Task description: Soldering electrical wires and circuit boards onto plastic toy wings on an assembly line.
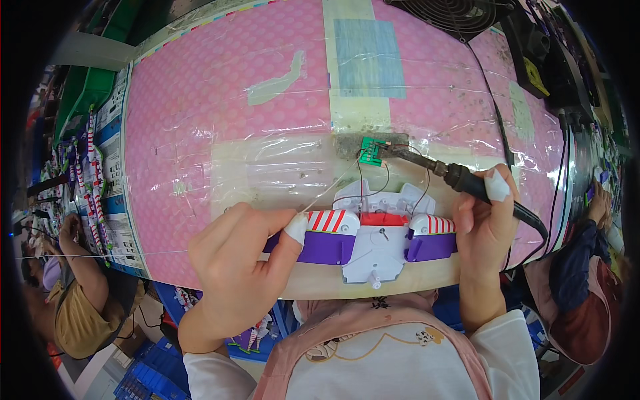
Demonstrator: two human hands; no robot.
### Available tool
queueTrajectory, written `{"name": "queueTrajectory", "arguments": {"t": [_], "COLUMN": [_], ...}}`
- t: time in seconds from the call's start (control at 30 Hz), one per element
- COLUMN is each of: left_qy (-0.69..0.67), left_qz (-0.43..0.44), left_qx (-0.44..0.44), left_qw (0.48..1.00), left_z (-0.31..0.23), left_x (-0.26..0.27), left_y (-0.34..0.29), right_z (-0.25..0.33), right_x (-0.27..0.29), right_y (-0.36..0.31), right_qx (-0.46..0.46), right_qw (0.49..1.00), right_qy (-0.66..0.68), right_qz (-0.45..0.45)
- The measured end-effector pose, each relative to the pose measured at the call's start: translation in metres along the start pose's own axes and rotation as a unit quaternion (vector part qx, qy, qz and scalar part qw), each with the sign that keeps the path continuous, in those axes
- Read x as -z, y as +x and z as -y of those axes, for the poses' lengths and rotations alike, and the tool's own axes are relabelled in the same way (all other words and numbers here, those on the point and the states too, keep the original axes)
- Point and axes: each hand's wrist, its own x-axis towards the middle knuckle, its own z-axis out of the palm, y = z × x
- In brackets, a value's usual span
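Observation:
My left hand (250, 257) is closed in a pinch on a thin solder wire (331, 184), which slants up to a small green circuit board (372, 152). In my right hand (490, 223) is a soldering iron (460, 179), its tip at the right side of the board. White wraps cover a fingertip or thumb on each hand. Between my hands lies a white plastic toy body (375, 250) with purple wings (327, 248) and red-striped white tops. Thin dark and red wires run from the body to the board. My fingers partly hide the outer wing ends.
A pink table mat (200, 133) under clear film covers the bench. At the back sits a black fan (460, 13); a black cable (490, 87) runs down the right. Striped toy parts (93, 173) lie left. Other people (83, 293) work on both sides. Blue crates (157, 373) stand below left.

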Motion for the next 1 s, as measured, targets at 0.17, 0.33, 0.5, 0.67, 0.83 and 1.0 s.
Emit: {"name": "queueTrajectory", "arguments": {"t": [0.17, 0.33, 0.5, 0.67, 0.83, 1.0], "left_qy": [0.006, 0.004, 0.01, 0.031, 0.04, -0.049], "left_qz": [0.006, 0.008, 0.011, 0.0, -0.054, 0.04], "left_qx": [-0.011, 0.001, -0.002, 0.021, 0.071, 0.067], "left_qw": [1.0, 1.0, 1.0, 0.999, 0.995, 0.996], "left_z": [-0.002, -0.002, -0.003, -0.006, 0.0, 0.004], "left_x": [0.002, 0.0, 0.0, 0.013, 0.029, 0.017], "left_y": [-0.003, -0.002, -0.001, -0.002, 0.01, 0.035], "right_z": [0.002, 0.001, 0.003, 0.005, 0.065, 0.123], "right_x": [0.0, -0.001, 0.003, -0.002, 0.059, 0.089], "right_y": [-0.001, 0.001, 0.002, 0.001, 0.018, 0.069], "right_qx": [-0.009, -0.012, -0.022, -0.014, 0.154, 0.326], "right_qw": [1.0, 1.0, 0.999, 0.999, 0.988, 0.889], "right_qy": [-0.003, -0.022, -0.031, 0.041, 0.0, -0.265], "right_qz": [0.013, 0.011, 0.031, -0.019, 0.003, -0.183]}}
